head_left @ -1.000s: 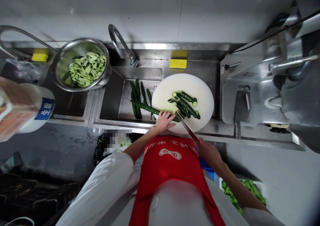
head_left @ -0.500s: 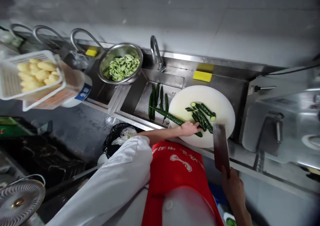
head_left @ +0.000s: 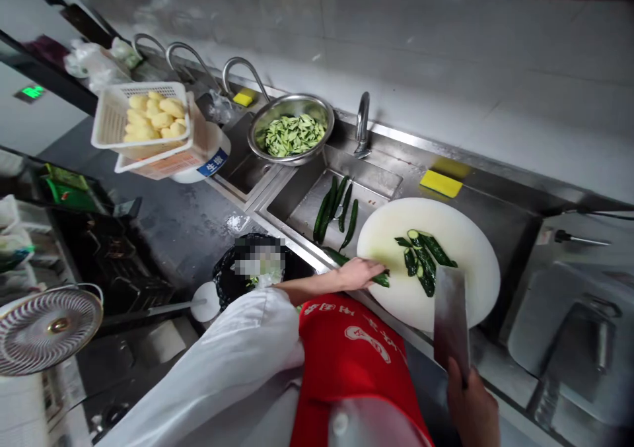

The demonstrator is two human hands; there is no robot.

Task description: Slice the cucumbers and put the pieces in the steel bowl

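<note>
At the left edge of the round white cutting board (head_left: pixel 475 236), my left hand (head_left: pixel 360 274) is closed over a dark green cucumber (head_left: pixel 335 255). One end of it sticks out past my fingers over the board. My right hand (head_left: pixel 473 401) grips the handle of a cleaver (head_left: pixel 452 315), whose broad blade overlaps the board's front right part. Several cut cucumber pieces (head_left: pixel 424 262) lie on the board between my hand and the blade, some showing pale cut faces. More whole cucumbers (head_left: pixel 324 212) rest in the sink behind the board.
A steel bowl (head_left: pixel 255 140) of sliced green vegetable stands left of the faucet (head_left: pixel 363 127). A yellow sponge (head_left: pixel 440 183) lies behind the board. Further left is a white basket (head_left: pixel 106 120) of peeled potatoes. A black-lined bin (head_left: pixel 225 272) sits below the counter edge.
The view has swung left. My left hand has drawn the cucumber leftward, away from the cut pieces toward the board's edge. The cleaver stays in my right hand over the board.
</note>
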